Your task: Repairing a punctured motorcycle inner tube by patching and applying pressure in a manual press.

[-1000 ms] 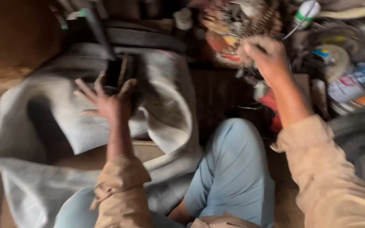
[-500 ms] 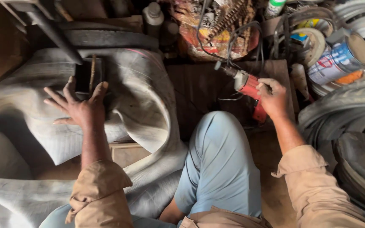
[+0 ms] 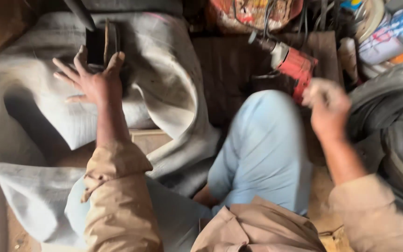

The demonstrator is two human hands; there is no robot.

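The left hand lies spread, fingers open and splayed, pressing down on the grey rubber tube that is draped over a low wooden block. Thumb and forefinger bracket a small dark clamp-like block standing on the tube; whether they touch it cannot be told.

The right hand is blurred. It sits just beside the red power tool, fingers curled loosely; whether they grip the tool or merely close near it cannot be told.

Judgement: the step appears to be steadying the tube while bringing up the tool. Done well, the left palm holds the rubber flat and taut, with its fingers kept clear of the working spot, and the right hand takes a full, firm grip before lifting.

Surroundings: the raised knee in light blue trousers lies between the two hands and narrows the path across. Tangled cables trail behind the tool and may snag. Tins crowd the upper right; a tyre lies close to the right forearm.
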